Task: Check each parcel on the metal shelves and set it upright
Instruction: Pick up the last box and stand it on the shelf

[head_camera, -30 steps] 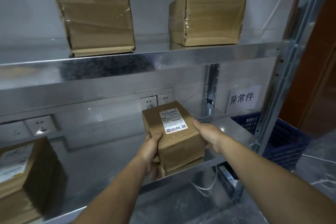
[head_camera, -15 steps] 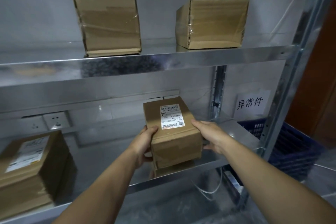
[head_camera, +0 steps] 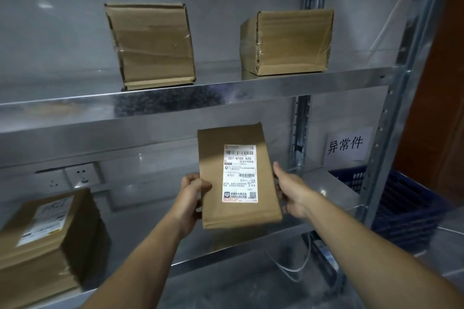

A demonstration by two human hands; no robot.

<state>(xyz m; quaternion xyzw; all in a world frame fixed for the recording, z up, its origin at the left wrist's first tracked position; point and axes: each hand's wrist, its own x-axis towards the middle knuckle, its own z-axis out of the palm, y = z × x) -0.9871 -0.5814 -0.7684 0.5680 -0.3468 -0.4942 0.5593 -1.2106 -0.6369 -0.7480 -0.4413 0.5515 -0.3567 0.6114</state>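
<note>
A person's 2 bare hands hold a brown cardboard parcel [head_camera: 238, 178] on end at the front of the lower metal shelf [head_camera: 334, 183], its white shipping label [head_camera: 239, 173] facing the camera and reading the right way up. The step in hand looks like standing this parcel upright; whether its bottom edge already rests on the shelf cannot be told. The left hand [head_camera: 192, 198] grips the parcel's left edge with curled fingers. The right hand [head_camera: 291, 193] clasps the right edge, thumb pointing up alongside it, fingers out of sight behind the box. Next, the parcel likely needs settling flat on its base before both hands let go. A labelled box [head_camera: 45, 233] lies at the lower left, probably still to check. 2 more boxes [head_camera: 150, 45] [head_camera: 288, 41] sit on the upper shelf [head_camera: 226, 98].
</note>
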